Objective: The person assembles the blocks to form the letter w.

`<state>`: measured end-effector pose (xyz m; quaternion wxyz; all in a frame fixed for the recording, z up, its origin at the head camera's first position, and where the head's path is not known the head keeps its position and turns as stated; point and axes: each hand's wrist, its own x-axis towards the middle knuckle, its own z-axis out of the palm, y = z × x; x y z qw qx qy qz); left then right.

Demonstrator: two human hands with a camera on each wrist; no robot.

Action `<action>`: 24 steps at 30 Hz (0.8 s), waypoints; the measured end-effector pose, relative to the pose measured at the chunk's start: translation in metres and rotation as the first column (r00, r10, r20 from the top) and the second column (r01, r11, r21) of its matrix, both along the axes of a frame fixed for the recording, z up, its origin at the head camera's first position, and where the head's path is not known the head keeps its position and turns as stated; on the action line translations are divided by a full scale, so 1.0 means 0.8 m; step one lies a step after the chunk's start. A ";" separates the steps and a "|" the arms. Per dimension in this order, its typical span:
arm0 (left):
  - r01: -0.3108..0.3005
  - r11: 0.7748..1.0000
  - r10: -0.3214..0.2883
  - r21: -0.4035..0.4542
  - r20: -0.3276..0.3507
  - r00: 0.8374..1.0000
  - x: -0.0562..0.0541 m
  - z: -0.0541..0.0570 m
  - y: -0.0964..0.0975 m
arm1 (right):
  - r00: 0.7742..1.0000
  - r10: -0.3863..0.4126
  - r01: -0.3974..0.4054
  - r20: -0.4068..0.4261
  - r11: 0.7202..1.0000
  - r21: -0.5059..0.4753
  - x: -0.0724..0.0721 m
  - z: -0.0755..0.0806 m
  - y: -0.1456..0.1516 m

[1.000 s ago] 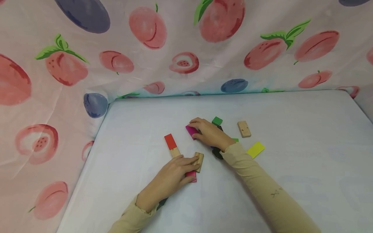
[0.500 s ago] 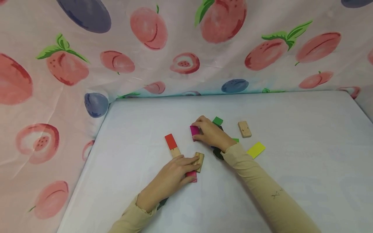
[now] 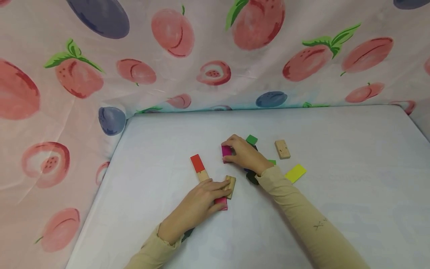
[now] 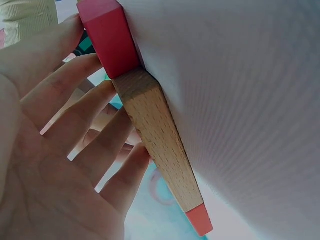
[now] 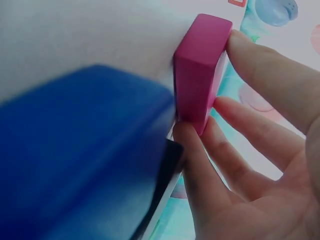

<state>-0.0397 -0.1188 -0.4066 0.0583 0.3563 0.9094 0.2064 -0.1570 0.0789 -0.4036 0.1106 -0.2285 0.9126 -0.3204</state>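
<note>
Purple-pink block (image 3: 226, 150) is in the grip of the right hand (image 3: 246, 154), held tight between thumb and fingers, near the middle of the surface (image 3: 352, 145). I cannot tell if it touches the surface. A small dark mark (image 3: 320, 224) a bit like an X is on the tan right sleeve (image 3: 302, 205). Pale marks (image 3: 339, 213) on the surface are too faint to read. The surface is white and flat, and behind it is a light pink cloth (image 3: 255, 63) with big peaches, green leaves and blue fruit on it. The purple-pink block is smooth and a bit shiny, with flat sides, and it is longer than it is wide.

The left hand (image 3: 195, 201) has its grip wide, with fingers straight and apart. Two fingers lie on a stripy wooden block (image 3: 232, 182), and a hot pink block (image 3: 221, 201) peeks out by the thumb. A red block (image 3: 197, 163) touches a plain wooden block (image 3: 202, 175), partly hidden by that hand. Near the right hand are a green block (image 3: 251, 139) and a blue block (image 5: 75, 150). Farther right are a light wooden block (image 3: 282, 149) and a yellow block (image 3: 295, 173).
</note>
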 end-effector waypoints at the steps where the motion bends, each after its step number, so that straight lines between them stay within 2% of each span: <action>1: 0.001 1.000 -0.001 0.002 -0.001 1.000 0.000 0.000 0.000 | 1.000 -0.003 0.003 0.001 1.000 0.002 0.000 0.000 0.000; 20: 0.002 1.000 -0.001 0.003 -0.022 1.000 0.000 -0.001 0.000 | 1.000 -0.012 0.012 -0.002 1.000 0.018 0.007 0.001 0.003; 24: -0.004 1.000 0.004 -0.005 0.001 1.000 0.000 0.000 0.000 | 1.000 -0.010 0.010 -0.003 0.999 0.038 0.009 0.002 0.004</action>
